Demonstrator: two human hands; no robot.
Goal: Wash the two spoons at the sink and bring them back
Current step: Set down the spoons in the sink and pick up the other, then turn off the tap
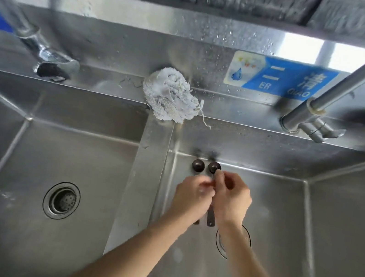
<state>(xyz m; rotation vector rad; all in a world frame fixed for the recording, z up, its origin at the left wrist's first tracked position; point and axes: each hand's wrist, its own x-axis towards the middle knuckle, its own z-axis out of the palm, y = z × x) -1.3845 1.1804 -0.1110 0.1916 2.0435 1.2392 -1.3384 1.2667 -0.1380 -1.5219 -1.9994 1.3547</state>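
Two dark spoons are held side by side over the right basin (306, 231) of a steel double sink. The left spoon's round bowl (198, 165) and the right spoon's bowl (214, 167) point away from me, and their handle ends (211, 218) stick out below my hands. My left hand (191, 195) is closed around the handles. My right hand (231, 199) pinches the right spoon just below its bowl with thumb and fingers. The middle of both handles is hidden by my hands.
A white rag (171, 95) lies on the ledge above the divider. A tap (312, 121) stands at the right, another tap (45, 59) at the left. The left basin has a drain (61, 200); the right drain (232, 241) is partly under my forearm. A blue sign (281, 77) is on the backsplash.
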